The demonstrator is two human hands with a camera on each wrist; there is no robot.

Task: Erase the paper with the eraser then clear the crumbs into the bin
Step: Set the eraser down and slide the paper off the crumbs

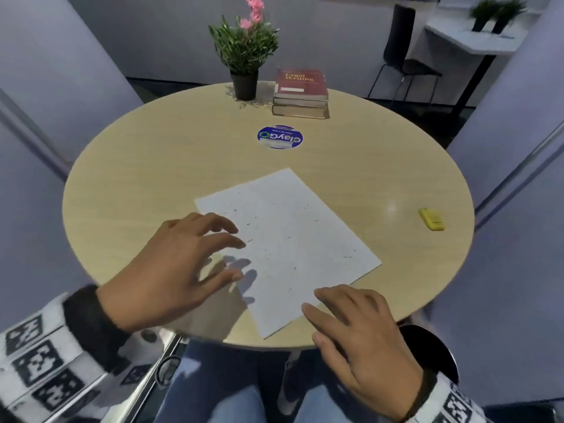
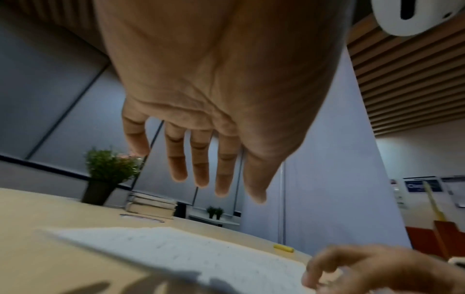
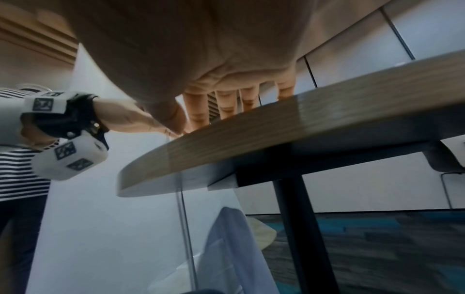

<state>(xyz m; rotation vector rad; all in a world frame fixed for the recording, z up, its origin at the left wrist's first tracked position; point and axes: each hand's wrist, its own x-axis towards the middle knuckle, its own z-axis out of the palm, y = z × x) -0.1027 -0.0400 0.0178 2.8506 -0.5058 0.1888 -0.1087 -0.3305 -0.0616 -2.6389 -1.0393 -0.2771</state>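
Note:
A white sheet of paper (image 1: 287,239) lies at an angle on the round wooden table (image 1: 152,166), strewn with small dark eraser crumbs (image 1: 348,256). The yellow eraser (image 1: 431,219) lies alone near the table's right edge, far from both hands. My left hand (image 1: 183,264) hovers over the paper's left edge with fingers spread, holding nothing. My right hand (image 1: 357,331) sits at the paper's near corner by the table's front edge, fingers relaxed and empty. In the left wrist view the left hand's fingers (image 2: 201,159) hang straight above the paper (image 2: 201,252). A dark bin (image 1: 433,349) shows below the table's front right.
At the table's far side stand a potted plant (image 1: 244,56) and a stack of books (image 1: 301,93), with a round blue sticker (image 1: 280,137) in front of them. A black chair (image 1: 406,56) and a shelf stand behind. My knees (image 1: 219,386) are under the front edge.

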